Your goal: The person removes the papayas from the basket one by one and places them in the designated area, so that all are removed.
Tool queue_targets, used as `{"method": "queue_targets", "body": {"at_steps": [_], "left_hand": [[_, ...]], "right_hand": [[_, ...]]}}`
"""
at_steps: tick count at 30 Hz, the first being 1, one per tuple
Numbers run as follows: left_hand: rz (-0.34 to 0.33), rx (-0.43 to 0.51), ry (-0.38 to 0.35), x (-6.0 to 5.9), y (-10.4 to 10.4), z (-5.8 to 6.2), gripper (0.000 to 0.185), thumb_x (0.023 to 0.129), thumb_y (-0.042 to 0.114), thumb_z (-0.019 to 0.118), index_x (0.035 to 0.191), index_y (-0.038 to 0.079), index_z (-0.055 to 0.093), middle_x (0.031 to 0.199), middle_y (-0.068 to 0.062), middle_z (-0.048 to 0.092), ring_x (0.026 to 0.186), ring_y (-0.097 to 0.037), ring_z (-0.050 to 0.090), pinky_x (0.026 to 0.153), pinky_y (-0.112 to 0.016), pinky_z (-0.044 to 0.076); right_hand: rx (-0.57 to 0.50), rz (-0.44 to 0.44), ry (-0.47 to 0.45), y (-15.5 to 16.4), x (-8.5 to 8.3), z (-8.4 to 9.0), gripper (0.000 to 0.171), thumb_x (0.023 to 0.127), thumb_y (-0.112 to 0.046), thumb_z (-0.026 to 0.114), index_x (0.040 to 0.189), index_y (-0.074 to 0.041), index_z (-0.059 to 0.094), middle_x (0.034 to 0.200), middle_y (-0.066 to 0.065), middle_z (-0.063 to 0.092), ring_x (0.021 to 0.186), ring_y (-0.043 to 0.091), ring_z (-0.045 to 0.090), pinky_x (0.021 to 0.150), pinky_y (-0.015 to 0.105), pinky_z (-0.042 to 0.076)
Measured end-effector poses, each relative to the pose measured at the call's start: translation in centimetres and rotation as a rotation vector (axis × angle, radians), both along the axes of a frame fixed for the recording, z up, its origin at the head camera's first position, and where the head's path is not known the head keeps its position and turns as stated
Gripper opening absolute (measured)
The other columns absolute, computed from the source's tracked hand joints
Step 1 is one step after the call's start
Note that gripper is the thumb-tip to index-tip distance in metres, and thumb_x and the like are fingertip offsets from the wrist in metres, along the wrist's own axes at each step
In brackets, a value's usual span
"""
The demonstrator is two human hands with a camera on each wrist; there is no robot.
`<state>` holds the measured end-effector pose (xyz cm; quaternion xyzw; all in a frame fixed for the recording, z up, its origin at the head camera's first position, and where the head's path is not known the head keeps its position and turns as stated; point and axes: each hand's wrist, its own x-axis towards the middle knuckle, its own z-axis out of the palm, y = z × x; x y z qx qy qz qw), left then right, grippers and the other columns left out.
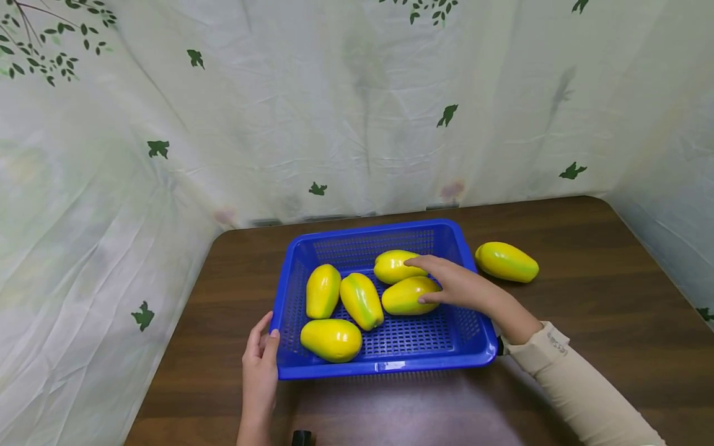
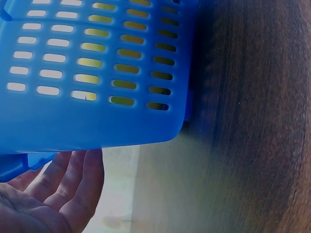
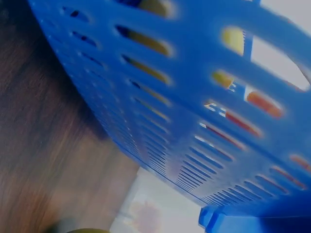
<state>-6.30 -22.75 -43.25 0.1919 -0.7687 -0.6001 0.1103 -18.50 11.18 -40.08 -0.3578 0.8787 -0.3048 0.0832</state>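
A blue plastic basket (image 1: 390,367) with slotted walls stands on the table, with several yellow papayas tinged green inside. My left hand (image 1: 260,359) grips its left rim near the front corner, thumb at the rim; in the left wrist view, fingers (image 2: 80,194) curl against the outside. My right hand (image 1: 460,284) reaches over the basket's right wall with fingers spread. Its fingertips overlap the back right papaya (image 1: 393,266), and its thumb overlaps the front right papaya (image 1: 407,297). In the right wrist view the basket wall (image 3: 180,111) hides most of this hand.
Another papaya (image 1: 507,262) lies on the brown wooden table (image 1: 591,291) just right of the basket. A small black object (image 1: 302,438) sits at the near edge of view. Pale curtains (image 1: 357,124) with leaf and bird prints hang behind and beside the table.
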Motion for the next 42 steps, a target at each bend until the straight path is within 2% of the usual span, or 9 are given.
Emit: {"method": "queue_targets", "body": {"at_steps": [7,14,25,31,42], "left_hand": [[0.008,-0.008,-0.013,-0.04,-0.09,-0.27,0.036,0.096,0.024,0.043,0.132,0.021,0.044,0.092,-0.014,0.050,0.072,-0.019,0.047,0.057,-0.022,0.041],[0.014,-0.009,-0.005,-0.09,0.02,-0.24,0.035,0.096,0.024,0.043,0.131,0.021,0.045,0.091,-0.015,0.051,0.072,-0.018,0.047,0.057,-0.021,0.041],[0.025,-0.014,0.005,-0.10,0.12,-0.17,0.035,0.095,0.024,0.044,0.130,0.020,0.046,0.088,-0.014,0.049,0.071,-0.018,0.045,0.056,-0.020,0.038],[0.015,-0.013,-0.009,-0.07,0.07,-0.16,0.036,0.096,0.025,0.043,0.131,0.021,0.045,0.091,-0.014,0.049,0.073,-0.019,0.045,0.058,-0.021,0.039],[0.018,-0.006,0.006,-0.10,0.16,-0.06,0.034,0.095,0.024,0.044,0.129,0.020,0.046,0.089,-0.014,0.050,0.070,-0.017,0.046,0.056,-0.021,0.039]], "right_hand": [[0.040,0.024,-0.026,-0.31,-0.11,-0.09,0.066,0.077,-0.016,0.072,0.133,-0.005,0.040,0.134,0.013,0.040,0.124,0.028,0.034,0.098,0.043,0.029],[0.109,0.009,-0.040,-0.49,-0.26,-0.41,0.063,0.076,-0.015,0.072,0.131,-0.006,0.043,0.131,0.014,0.043,0.120,0.029,0.039,0.096,0.043,0.032],[0.197,0.015,0.015,-0.84,-0.35,-0.77,0.054,0.076,-0.016,0.072,0.124,-0.005,0.051,0.124,0.011,0.051,0.117,0.027,0.043,0.096,0.041,0.032],[0.169,0.024,0.020,-0.68,-0.30,-0.82,0.051,0.076,-0.015,0.072,0.122,-0.004,0.053,0.122,0.010,0.052,0.115,0.026,0.044,0.096,0.041,0.033],[0.044,0.030,0.030,-0.19,-0.16,-0.54,0.053,0.076,-0.016,0.072,0.124,-0.005,0.052,0.125,0.011,0.049,0.119,0.028,0.041,0.097,0.042,0.031]]}}
